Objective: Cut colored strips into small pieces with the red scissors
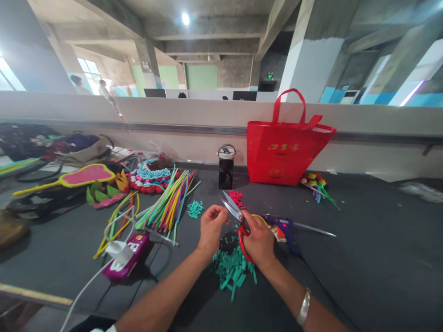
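My right hand (259,239) is closed round the red handles of a pair of scissors (233,207), whose blades are parted and point up and left. Close to the blades, my left hand (212,230) is pinched; whatever its fingertips hold is too small to make out. Under both hands lies a loose heap of green cut strips (233,272) on the dark table. Beyond the blades sits a small pile of red pieces (236,198), and a small pile of teal pieces (195,209) lies left of my left hand.
Coloured pipe cleaners (169,203) and a purple power strip (128,258) with a white plug lie left. A black cup (226,170) and a red bag (284,152) stand at the back. A blue glue gun (285,230) rests right, its cable trailing toward me.
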Demonstrator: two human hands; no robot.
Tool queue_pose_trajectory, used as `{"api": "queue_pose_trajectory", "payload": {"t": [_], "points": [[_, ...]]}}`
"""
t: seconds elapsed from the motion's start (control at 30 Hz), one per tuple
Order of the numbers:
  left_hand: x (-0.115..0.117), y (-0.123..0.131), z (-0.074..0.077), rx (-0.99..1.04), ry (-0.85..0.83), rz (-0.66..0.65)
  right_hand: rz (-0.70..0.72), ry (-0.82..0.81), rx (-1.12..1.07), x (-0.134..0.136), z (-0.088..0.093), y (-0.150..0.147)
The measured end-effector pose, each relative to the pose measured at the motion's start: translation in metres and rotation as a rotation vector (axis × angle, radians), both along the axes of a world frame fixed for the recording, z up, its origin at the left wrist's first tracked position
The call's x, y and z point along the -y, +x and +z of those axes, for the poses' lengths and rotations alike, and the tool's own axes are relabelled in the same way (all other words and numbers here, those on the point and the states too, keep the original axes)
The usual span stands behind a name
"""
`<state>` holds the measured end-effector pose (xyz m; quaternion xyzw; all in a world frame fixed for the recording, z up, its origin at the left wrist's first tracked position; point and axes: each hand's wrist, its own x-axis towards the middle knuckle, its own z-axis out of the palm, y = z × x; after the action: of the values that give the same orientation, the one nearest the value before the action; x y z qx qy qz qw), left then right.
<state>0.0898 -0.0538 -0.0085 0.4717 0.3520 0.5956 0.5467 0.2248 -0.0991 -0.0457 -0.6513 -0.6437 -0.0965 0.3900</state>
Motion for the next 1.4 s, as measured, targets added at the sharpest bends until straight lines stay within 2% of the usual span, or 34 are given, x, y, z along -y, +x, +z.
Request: {"api": "queue_pose_trajectory", "payload": {"t": [0.23,0.5,0.7,0.8,0.93,1.07,1.2,1.3,1.4], "points": [[0.0,-0.001,0.001,-0.041,0.007,0.028,-0.051,-0.031,0.039,0.001,0.005,0.0],[-0.001,0.001,-0.002,-0.062,0.007,0.028,-0.004,-0.045,0.028,0.001,0.0,0.0],[0.003,0.004,-0.002,-0.091,-0.026,0.017,-0.013,-0.009,-0.155,-0.004,0.001,0.011],[0.0,0.003,-0.006,-0.118,-0.01,0.047,0.042,0.047,-0.315,-0.003,0.006,0.013],[0.001,0.002,-0.006,-0.267,0.084,0.061,0.152,0.034,-0.526,0.002,0.014,0.008],[0.009,0.004,-0.002,-0.508,0.279,0.045,0.268,0.007,-0.718,0.007,0.019,0.001],[0.015,0.007,-0.001,-0.61,0.407,-0.018,0.27,0.025,-0.795,0.008,0.024,-0.001],[0.012,0.008,-0.002,-0.551,0.302,-0.11,0.285,0.03,-0.855,0.006,0.027,0.0],[0.007,0.007,-0.005,-0.296,-0.013,-0.308,0.364,0.0,-0.974,0.004,0.027,0.001]]}}
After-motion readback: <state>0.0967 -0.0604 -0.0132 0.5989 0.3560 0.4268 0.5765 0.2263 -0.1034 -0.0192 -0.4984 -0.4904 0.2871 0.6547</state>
